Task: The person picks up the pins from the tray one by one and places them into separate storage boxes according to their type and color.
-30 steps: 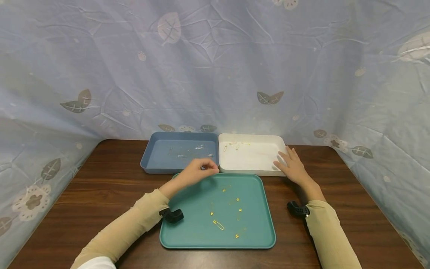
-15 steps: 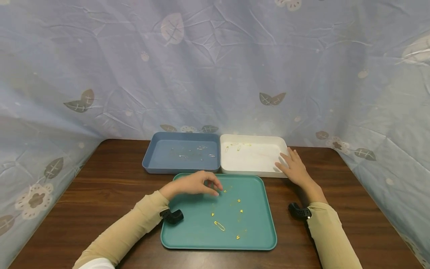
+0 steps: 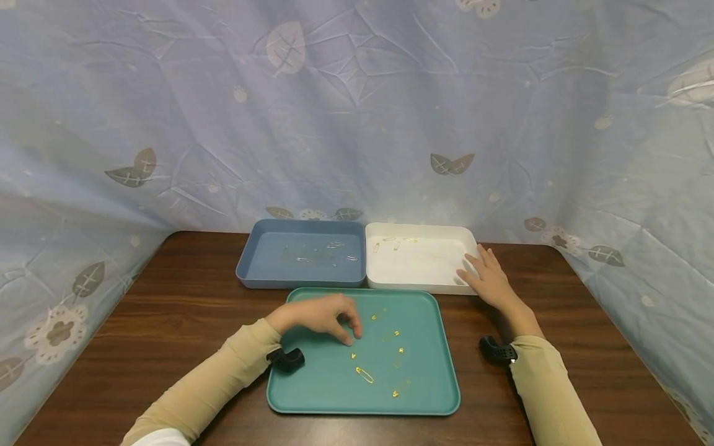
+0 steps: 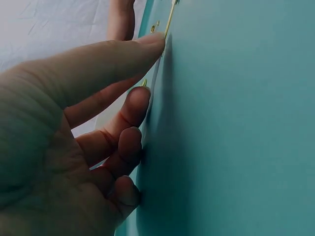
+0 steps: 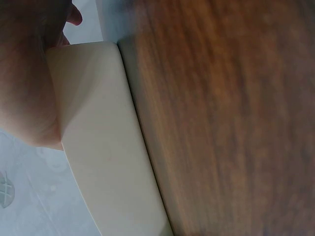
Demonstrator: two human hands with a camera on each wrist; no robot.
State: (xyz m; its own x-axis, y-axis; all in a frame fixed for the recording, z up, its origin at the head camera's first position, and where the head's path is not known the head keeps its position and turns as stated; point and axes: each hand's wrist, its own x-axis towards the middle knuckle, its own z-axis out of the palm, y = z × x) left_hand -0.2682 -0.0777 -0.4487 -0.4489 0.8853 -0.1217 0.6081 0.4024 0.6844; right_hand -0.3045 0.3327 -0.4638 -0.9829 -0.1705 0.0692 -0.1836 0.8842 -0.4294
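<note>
Over the left part of a green tray (image 3: 312, 390), my left hand (image 3: 320, 314) reaches down, thumb and forefinger curved with a gap between them. Their tips are at the far end of a gold safety pin (image 3: 353, 356) lying on the tray. In the left wrist view the thumb of the left hand (image 4: 93, 64) meets the pin (image 4: 171, 18); the forefinger is partly hidden behind it. My right hand (image 3: 491, 282) rests with spread fingers on the right rim of a white tray (image 3: 435, 263). From the right wrist, part of that hand (image 5: 29, 98) shows against the tray's wall (image 5: 106, 128).
Several other gold safety pins (image 3: 365, 375) lie scattered on the green tray. A blue tray (image 3: 264, 254) behind it holds silver pins (image 3: 335, 244). Gold pins (image 3: 396, 245) lie in the white tray beside it. A patterned cloth (image 3: 357, 124) hangs behind the wooden table (image 3: 167, 310).
My left hand has come back from the near edges of the blue and white trays, down over the green tray to a gold pin, its fingers parting. The right hand has stayed put.
</note>
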